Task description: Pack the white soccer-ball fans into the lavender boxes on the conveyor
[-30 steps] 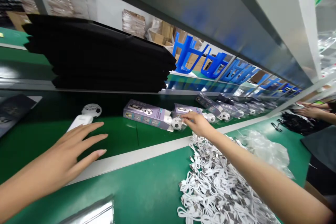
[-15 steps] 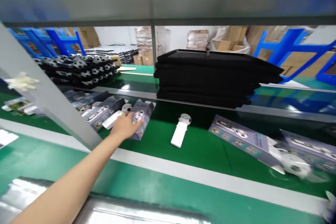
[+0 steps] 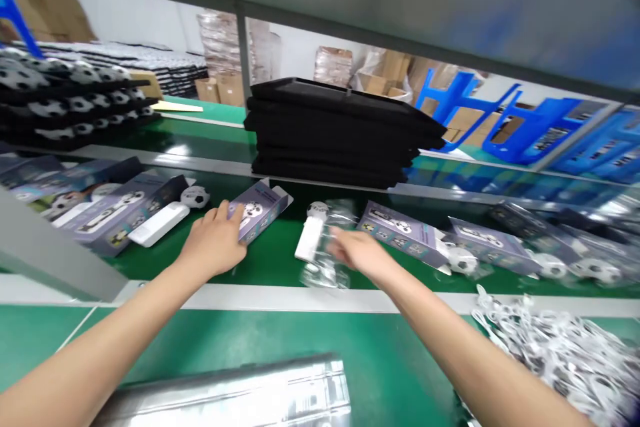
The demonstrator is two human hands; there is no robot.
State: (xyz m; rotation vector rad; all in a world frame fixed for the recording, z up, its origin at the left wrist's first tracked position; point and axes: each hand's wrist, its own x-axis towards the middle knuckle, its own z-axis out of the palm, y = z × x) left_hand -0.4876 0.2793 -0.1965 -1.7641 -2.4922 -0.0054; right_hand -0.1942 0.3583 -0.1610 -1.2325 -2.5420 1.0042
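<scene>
Green conveyor belt [image 3: 280, 265] runs crosswise in my view, a stack of black trays [image 3: 335, 133] behind it. My left hand [image 3: 215, 240] rests at the near end of a purple printed box [image 3: 265, 205]; its fingers are bent over the carton, but I cannot tell whether they grip. The box's long axis slants away to the right, open flaps at the far end. My right hand [image 3: 361, 255], blurred, appears to pinch a clear plastic bag [image 3: 325, 273]. Just left of that hand, the nearer one, lies a white handheld fan [image 3: 309, 238], football-patterned head pointing away, partly overlapped by the bag.
</scene>
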